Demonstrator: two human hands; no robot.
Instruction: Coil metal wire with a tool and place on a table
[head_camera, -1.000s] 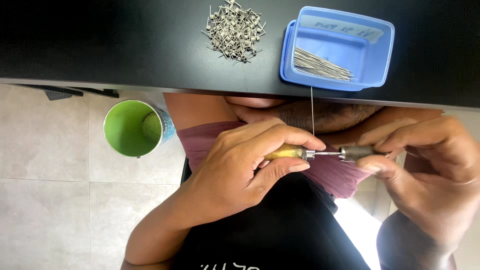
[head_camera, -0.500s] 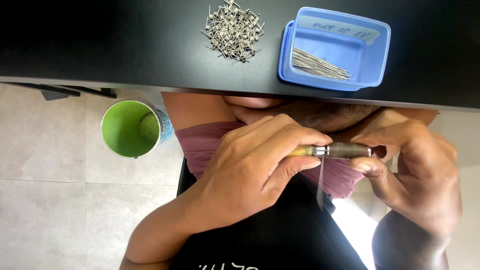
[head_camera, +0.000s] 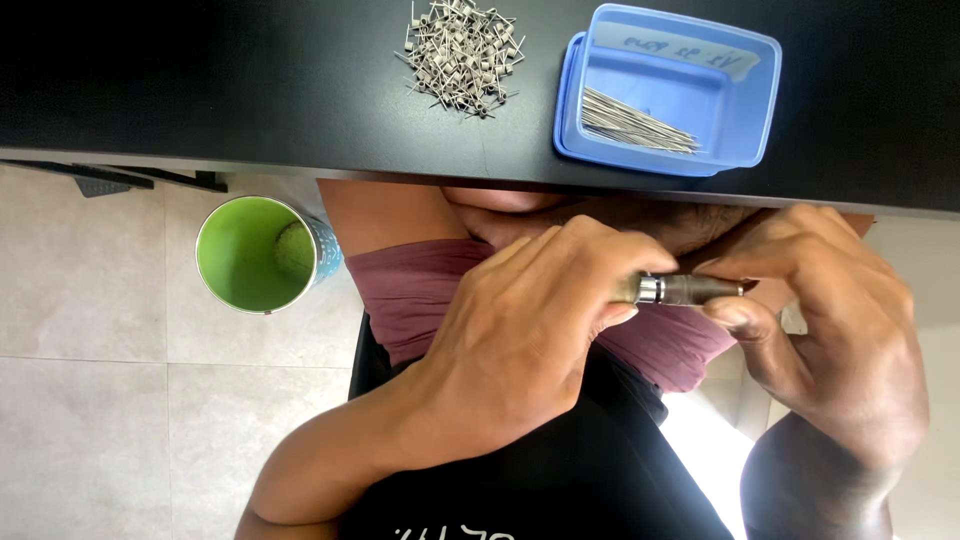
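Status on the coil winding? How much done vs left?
Done: a pile of wound coils lies on the black table. In hand: left hand and right hand both grip a small metal tool below the table edge; no wire shows on it. Left: a bundle of straight wires sits in the blue tray.

It looked like a small workshop. A black worktable (head_camera: 200, 90) held a pile of tiny metal coils (head_camera: 462, 50) and a blue plastic tray (head_camera: 740, 110) of thin wires (head_camera: 632, 122). The floor (head_camera: 90, 400) was pale tile.
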